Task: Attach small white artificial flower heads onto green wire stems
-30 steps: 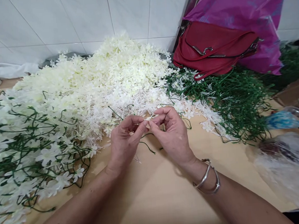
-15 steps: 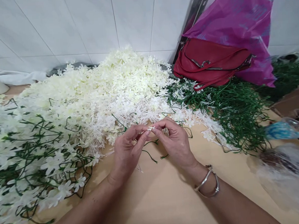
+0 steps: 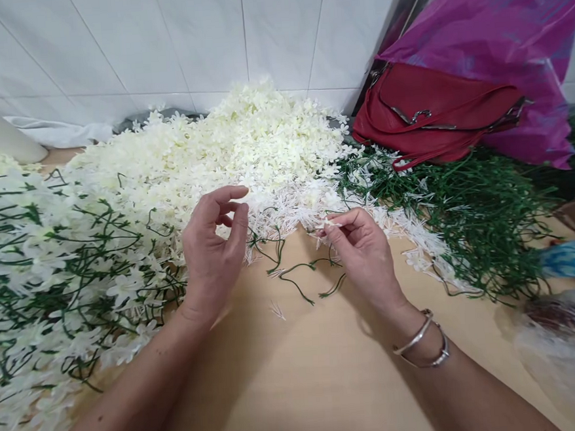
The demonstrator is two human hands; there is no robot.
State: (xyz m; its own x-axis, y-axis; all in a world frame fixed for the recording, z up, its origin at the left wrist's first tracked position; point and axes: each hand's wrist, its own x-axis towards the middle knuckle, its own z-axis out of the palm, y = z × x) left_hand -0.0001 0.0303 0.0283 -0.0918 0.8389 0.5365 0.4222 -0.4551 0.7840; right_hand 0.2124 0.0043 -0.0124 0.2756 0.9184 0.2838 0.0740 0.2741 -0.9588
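My right hand (image 3: 362, 253) pinches a small white plastic flower piece (image 3: 328, 224) between thumb and forefinger, at the front edge of the pile of loose white flowers (image 3: 248, 146). My left hand (image 3: 213, 247) hovers over the same pile further left, fingers curled and apart, with nothing in them. A thin green wire stem (image 3: 301, 273) lies on the wooden table (image 3: 318, 377) between the two hands. A tiny white stamen piece (image 3: 277, 309) lies loose on the table below it.
Finished garlands of white flowers on green stems (image 3: 44, 259) are heaped at the left. A mound of bare green stems (image 3: 464, 210) lies at the right, behind it a red handbag (image 3: 432, 110) and a purple plastic bag (image 3: 506, 36). Clear plastic bags (image 3: 567, 340) sit at the right edge.
My hands, pinched together on one flower piece before, have come apart. The left hand moved left and up over the pile and opened; the right kept the piece. The green stem now lies on the table.
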